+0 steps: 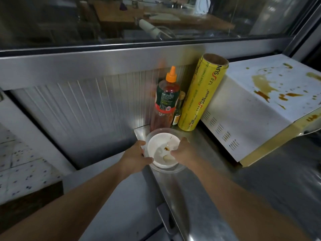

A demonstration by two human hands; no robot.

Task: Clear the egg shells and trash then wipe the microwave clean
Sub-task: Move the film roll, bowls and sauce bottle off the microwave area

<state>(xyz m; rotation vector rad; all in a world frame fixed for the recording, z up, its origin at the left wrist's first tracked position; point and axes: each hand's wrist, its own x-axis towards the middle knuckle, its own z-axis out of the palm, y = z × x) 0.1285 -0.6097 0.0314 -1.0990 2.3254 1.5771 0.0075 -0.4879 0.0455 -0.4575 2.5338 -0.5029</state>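
A clear round bowl [157, 132] with a white inside stands on the steel counter's left end. Small brown bits and a pale shell-like piece [167, 158] lie in it. My left hand [137, 156] grips the bowl's left rim. My right hand [183, 150] holds the right rim, fingers curled over the edge into the bowl. The white microwave [251, 108] sits to the right, its top smeared with brown and yellow stains [262, 84].
Behind the bowl stand a sauce bottle with an orange cap [165, 100], a small dark bottle [177, 115] and a yellow roll of cling wrap [202, 94] leaning by the microwave. A steel wall and window lie behind. The steel counter [225, 188] runs right.
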